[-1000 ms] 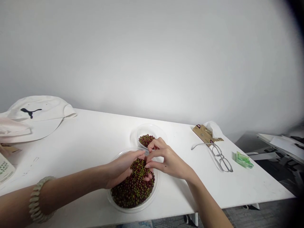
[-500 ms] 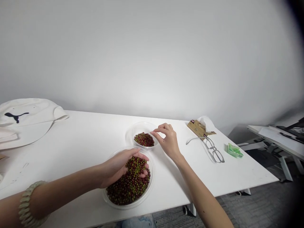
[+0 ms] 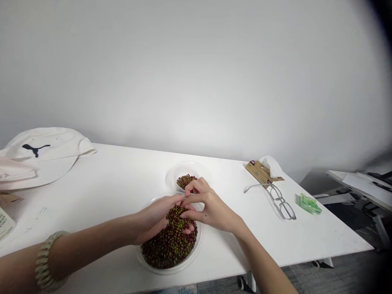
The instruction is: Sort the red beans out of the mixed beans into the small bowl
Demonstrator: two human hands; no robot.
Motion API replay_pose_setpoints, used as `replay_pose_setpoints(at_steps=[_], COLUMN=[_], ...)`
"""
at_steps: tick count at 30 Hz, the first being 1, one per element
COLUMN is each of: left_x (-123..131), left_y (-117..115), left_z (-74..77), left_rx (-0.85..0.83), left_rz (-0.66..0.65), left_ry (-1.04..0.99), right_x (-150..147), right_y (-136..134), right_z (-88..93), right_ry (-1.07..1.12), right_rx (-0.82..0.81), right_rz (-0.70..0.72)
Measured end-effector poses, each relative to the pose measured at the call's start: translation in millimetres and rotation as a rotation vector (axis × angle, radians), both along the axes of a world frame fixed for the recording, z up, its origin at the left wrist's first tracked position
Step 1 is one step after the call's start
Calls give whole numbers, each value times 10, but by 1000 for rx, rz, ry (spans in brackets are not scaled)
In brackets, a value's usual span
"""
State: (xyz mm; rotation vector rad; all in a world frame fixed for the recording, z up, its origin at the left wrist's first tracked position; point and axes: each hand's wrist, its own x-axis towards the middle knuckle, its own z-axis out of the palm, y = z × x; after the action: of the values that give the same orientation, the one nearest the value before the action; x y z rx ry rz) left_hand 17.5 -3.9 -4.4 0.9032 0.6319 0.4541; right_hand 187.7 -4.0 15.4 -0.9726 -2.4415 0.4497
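Observation:
My left hand [image 3: 156, 218] is palm up and cupped, holding a heap of red and green beans [image 3: 175, 216] over the larger clear round bowl [image 3: 196, 251]. More of the same beans fill that bowl under and around the fingers. My right hand [image 3: 208, 206] reaches over the left palm from the right. Its thumb and index fingertips are at the beans there, slightly apart, with no bean visible between them. Just behind stands a smaller clear bowl [image 3: 188, 165] with a small pile of mixed beans [image 3: 185, 180], partly hidden by my right hand.
Eyeglasses [image 3: 280, 200], a brown cardboard package [image 3: 259, 172] and a green wrapper [image 3: 309, 203] lie on the right of the white table [image 3: 122, 171]. A white cap [image 3: 52, 153] and a pink cloth [image 3: 15, 169] are at the left. The wall rises behind.
My right hand has moved from the rim of the smaller bowl down and left to the beans in my left palm. My left hand stays cupped over the larger bowl. The view has shifted slightly.

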Motion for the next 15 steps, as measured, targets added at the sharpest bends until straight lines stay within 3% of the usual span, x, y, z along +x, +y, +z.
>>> replay_pose_setpoints(at_steps=[10,15], left_x=[4,-3], left_y=[-8,5], left_z=[54,29], left_rx=[-2,-25], left_rz=[-12,24], left_ry=[11,52], right_x=[14,98], right_y=[-16,81], right_z=[-18,-2], right_ry=[-9,177], right_rx=[-22,35], right_rz=[11,-87])
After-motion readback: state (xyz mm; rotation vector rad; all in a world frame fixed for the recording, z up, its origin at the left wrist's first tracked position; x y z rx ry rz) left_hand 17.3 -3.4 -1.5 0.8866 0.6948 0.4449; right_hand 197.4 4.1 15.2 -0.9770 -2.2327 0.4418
